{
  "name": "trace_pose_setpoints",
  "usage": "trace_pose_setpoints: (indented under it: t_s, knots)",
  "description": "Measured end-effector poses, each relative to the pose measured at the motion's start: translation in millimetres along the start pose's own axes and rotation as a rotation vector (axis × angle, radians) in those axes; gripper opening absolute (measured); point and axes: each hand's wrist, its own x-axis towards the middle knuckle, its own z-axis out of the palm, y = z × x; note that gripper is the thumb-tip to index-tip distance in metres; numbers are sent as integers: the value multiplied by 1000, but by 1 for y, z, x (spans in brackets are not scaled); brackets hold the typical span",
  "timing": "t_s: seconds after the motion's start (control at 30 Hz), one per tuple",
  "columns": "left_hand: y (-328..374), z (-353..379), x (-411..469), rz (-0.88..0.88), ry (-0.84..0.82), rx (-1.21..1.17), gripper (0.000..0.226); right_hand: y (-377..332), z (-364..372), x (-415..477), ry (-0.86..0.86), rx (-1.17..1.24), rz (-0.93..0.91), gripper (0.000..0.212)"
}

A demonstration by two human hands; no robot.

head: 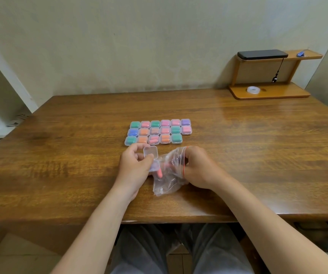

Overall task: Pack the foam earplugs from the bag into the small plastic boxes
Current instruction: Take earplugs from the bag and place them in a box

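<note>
Brown, glossy wood makes up the wide desk [60,155], and near its middle sits a block of seventeen small clear plastic boxes [159,131], shut and packed edge to edge in three rows: six, six, and five in the row nearest the person. They show green, pink, orange, blue and purple foam through their lids. Everything else is placed from this block.

Well behind the block and far to its right, against the wall, stands a two-tier wooden shelf stand [267,94]. A flat black rectangular device [262,54] lies on its upper tier, with a dark cord hanging down, and a roll of clear tape [253,89] lies on its lower tier.

Just in front of the block, slightly to its right, a crumpled clear plastic zip bag [169,182] with a red line at its mouth rests partly on the desk. The right hand [198,167] has its grip closed on the bag's upper edge, fingers curled into the plastic.

Directly in front of the block's front row, the left hand [133,167] holds a small clear empty plastic box [150,151], its grip a pinch between thumb and fingers; the box looks open, touching the bag's left side.

One orange foam earplug [160,173] shows inside the bag, in front of the block, just beside the left hand's fingers
</note>
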Motion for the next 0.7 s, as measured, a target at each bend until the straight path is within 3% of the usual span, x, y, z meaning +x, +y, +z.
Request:
trace_pose_setpoints:
  t_s: [0.4, 0.7]
  knots:
    - [-6, -11, 7, 15, 87, 28, 29, -1, -18, -10, -21, 35, -50, 10]
    - [-2, -14, 9, 175, 243, 176, 26, 0, -17, -10, -30, 31, -74, 17]
